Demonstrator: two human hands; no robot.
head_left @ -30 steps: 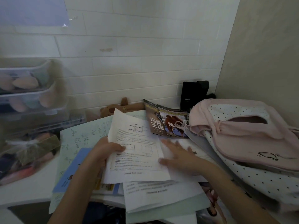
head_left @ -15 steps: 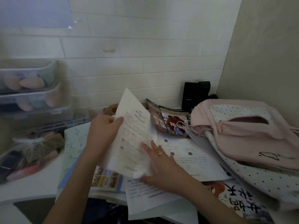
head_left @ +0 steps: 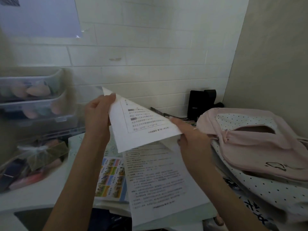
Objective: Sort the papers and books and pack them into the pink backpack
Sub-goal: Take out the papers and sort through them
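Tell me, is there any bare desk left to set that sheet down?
Little. One bare strip of desk lies between the clear bins with the bagged clutter and the paper pile. Elsewhere it is crowded: papers fill the middle, the backpack the right. Both hands hold the sheet.

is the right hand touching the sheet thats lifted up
Touching. In the head view the right hand pinches the lower right corner of the raised sheet, thumb lying on its printed face, while the left hand grips its top corner.

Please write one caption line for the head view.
Both hands hold a printed sheet above papers, beside pink backpack.
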